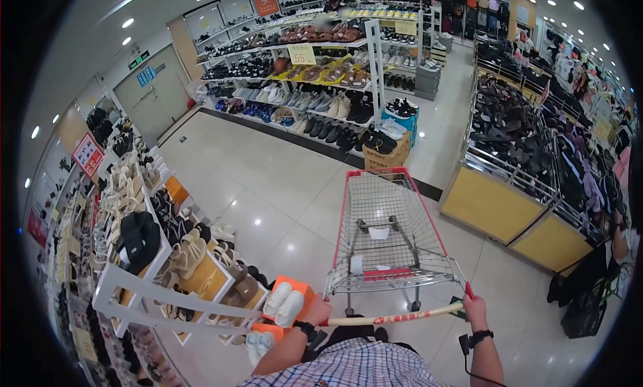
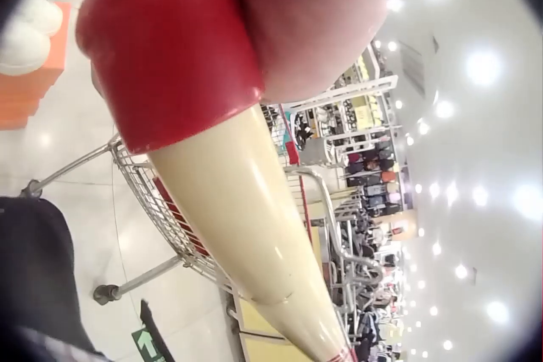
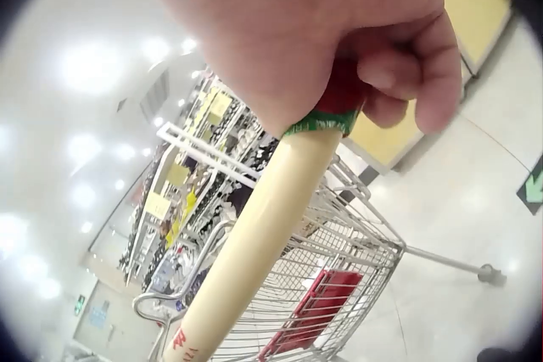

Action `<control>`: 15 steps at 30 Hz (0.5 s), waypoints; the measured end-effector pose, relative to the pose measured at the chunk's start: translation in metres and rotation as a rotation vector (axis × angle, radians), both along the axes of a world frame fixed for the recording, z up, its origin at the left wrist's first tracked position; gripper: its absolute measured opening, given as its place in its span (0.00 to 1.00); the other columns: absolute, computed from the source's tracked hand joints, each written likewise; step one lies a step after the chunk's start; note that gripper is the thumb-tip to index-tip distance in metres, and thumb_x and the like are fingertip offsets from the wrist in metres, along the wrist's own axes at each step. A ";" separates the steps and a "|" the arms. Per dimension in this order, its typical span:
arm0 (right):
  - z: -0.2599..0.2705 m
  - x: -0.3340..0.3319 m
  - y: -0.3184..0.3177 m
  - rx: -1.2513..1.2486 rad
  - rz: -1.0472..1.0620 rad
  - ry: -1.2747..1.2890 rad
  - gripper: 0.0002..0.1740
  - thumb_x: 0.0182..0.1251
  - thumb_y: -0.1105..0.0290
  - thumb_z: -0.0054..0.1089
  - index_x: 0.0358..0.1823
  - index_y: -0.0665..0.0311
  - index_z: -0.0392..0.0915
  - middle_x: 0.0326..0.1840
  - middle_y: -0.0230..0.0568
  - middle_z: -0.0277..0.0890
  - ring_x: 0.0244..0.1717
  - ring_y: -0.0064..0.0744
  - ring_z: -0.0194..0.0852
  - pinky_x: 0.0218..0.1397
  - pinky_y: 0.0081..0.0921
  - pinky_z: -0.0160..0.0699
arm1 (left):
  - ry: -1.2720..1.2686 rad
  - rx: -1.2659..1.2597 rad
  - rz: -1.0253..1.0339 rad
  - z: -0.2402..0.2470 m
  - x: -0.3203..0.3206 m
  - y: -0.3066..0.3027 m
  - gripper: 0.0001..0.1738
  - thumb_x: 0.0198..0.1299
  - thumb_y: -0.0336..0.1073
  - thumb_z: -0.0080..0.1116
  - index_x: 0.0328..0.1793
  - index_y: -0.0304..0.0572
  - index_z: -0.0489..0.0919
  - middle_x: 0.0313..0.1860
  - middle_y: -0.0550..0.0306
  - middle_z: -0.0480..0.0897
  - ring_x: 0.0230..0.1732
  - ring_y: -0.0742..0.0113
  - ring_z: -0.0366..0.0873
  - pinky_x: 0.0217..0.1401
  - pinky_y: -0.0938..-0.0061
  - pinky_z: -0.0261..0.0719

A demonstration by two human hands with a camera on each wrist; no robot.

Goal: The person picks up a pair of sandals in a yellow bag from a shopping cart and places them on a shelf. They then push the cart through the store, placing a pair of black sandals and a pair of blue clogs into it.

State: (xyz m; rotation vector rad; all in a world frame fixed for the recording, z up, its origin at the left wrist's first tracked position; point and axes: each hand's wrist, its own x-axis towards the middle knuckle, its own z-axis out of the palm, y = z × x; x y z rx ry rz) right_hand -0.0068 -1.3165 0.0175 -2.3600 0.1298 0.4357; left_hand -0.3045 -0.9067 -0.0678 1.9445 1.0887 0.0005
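A metal wire shopping cart with red trim (image 1: 376,170) stands in front of me in the head view. Its cream handle (image 1: 392,318) carries red lettering and runs between my two hands. At the handle's left end my left hand (image 1: 317,311) grips it; in the left wrist view part of that hand (image 2: 318,18) lies against the red end cap (image 2: 174,56). My right hand (image 1: 475,311) curls round the other end, and the right wrist view shows its bent fingers (image 3: 394,82) by a green band (image 3: 322,123). White papers (image 1: 378,233) lie in the basket.
Shoe racks (image 1: 288,85) span the far side, with stacked brown cartons (image 1: 387,154) at their end. Close on the left are shoe displays (image 1: 194,260) and white shoes on an orange box (image 1: 301,290). Yellow-sided bins (image 1: 492,198) line the right, near a black basket (image 1: 583,313). Tiled floor (image 1: 268,213) lies between.
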 end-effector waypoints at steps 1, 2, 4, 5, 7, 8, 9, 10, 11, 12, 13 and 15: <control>-0.019 0.025 0.011 -0.024 0.065 -0.027 0.23 0.60 0.56 0.52 0.29 0.74 0.80 0.16 0.49 0.75 0.16 0.43 0.78 0.19 0.37 0.81 | 0.035 0.001 0.005 -0.003 0.008 0.014 0.14 0.54 0.27 0.50 0.48 0.36 0.73 0.40 0.36 0.81 0.45 0.41 0.81 0.48 0.57 0.77; -0.032 0.049 0.021 -0.048 0.129 -0.054 0.23 0.60 0.56 0.52 0.30 0.75 0.81 0.18 0.52 0.77 0.17 0.45 0.80 0.22 0.38 0.82 | 0.069 0.001 0.009 -0.005 0.016 0.026 0.14 0.54 0.27 0.50 0.48 0.36 0.74 0.40 0.36 0.81 0.46 0.41 0.80 0.48 0.56 0.77; 0.028 0.059 0.076 -0.029 0.116 0.031 0.22 0.59 0.58 0.52 0.33 0.75 0.82 0.20 0.55 0.78 0.19 0.49 0.81 0.23 0.40 0.82 | 0.045 0.026 0.048 -0.002 0.033 0.051 0.13 0.54 0.27 0.50 0.47 0.36 0.74 0.40 0.37 0.81 0.45 0.40 0.80 0.48 0.56 0.78; 0.014 0.077 0.095 -0.039 0.118 0.019 0.22 0.59 0.58 0.52 0.34 0.75 0.82 0.20 0.54 0.78 0.19 0.48 0.81 0.23 0.39 0.82 | 0.029 0.045 0.087 -0.002 0.040 0.062 0.12 0.54 0.27 0.51 0.46 0.36 0.74 0.39 0.38 0.82 0.44 0.40 0.80 0.47 0.56 0.78; 0.008 0.111 0.134 -0.064 0.137 -0.011 0.22 0.60 0.58 0.52 0.34 0.75 0.82 0.20 0.53 0.78 0.19 0.48 0.81 0.23 0.39 0.83 | 0.000 0.056 0.161 0.000 0.057 0.083 0.11 0.54 0.27 0.51 0.44 0.36 0.74 0.37 0.38 0.82 0.43 0.39 0.80 0.47 0.55 0.78; 0.008 0.122 0.155 -0.059 0.148 -0.007 0.22 0.61 0.58 0.52 0.35 0.75 0.81 0.21 0.52 0.78 0.20 0.46 0.81 0.23 0.38 0.84 | -0.013 0.046 0.173 0.001 0.066 0.095 0.11 0.54 0.27 0.51 0.44 0.36 0.74 0.37 0.38 0.82 0.43 0.39 0.80 0.47 0.55 0.78; 0.008 0.136 0.174 -0.051 0.156 0.000 0.22 0.62 0.58 0.52 0.37 0.76 0.81 0.22 0.50 0.78 0.21 0.43 0.82 0.22 0.37 0.85 | 0.030 0.069 0.189 0.006 0.076 0.108 0.10 0.55 0.27 0.50 0.44 0.36 0.74 0.36 0.39 0.81 0.43 0.42 0.81 0.46 0.57 0.78; 0.001 0.153 0.190 -0.053 0.157 -0.010 0.22 0.62 0.58 0.52 0.37 0.76 0.81 0.22 0.50 0.78 0.21 0.43 0.82 0.22 0.37 0.85 | 0.075 0.098 0.200 0.011 0.084 0.123 0.10 0.57 0.28 0.49 0.44 0.35 0.73 0.35 0.40 0.81 0.42 0.46 0.82 0.45 0.58 0.78; -0.007 0.169 0.209 0.002 0.156 0.011 0.23 0.61 0.58 0.51 0.38 0.76 0.81 0.22 0.51 0.78 0.20 0.45 0.81 0.23 0.38 0.85 | 0.046 0.031 0.238 0.012 0.091 0.136 0.09 0.56 0.28 0.50 0.43 0.35 0.73 0.34 0.40 0.81 0.40 0.44 0.81 0.43 0.58 0.78; -0.015 0.182 0.228 0.058 0.152 0.036 0.23 0.59 0.59 0.51 0.40 0.77 0.81 0.22 0.52 0.77 0.18 0.46 0.80 0.23 0.39 0.85 | 0.043 0.034 0.236 0.007 0.097 0.153 0.09 0.56 0.28 0.50 0.43 0.35 0.73 0.34 0.40 0.81 0.40 0.44 0.81 0.43 0.58 0.78; -0.014 0.192 0.247 0.056 0.150 0.038 0.23 0.59 0.59 0.51 0.40 0.77 0.81 0.22 0.52 0.77 0.18 0.46 0.80 0.23 0.39 0.85 | 0.044 0.079 0.247 0.002 0.101 0.165 0.09 0.56 0.28 0.50 0.42 0.35 0.73 0.34 0.39 0.81 0.40 0.43 0.81 0.43 0.57 0.78; -0.007 0.217 0.289 0.065 0.224 0.089 0.24 0.59 0.59 0.51 0.39 0.79 0.79 0.24 0.53 0.78 0.19 0.47 0.81 0.22 0.37 0.86 | 0.049 0.101 0.293 0.006 0.118 0.192 0.07 0.55 0.29 0.51 0.40 0.36 0.73 0.33 0.39 0.81 0.40 0.40 0.81 0.42 0.56 0.77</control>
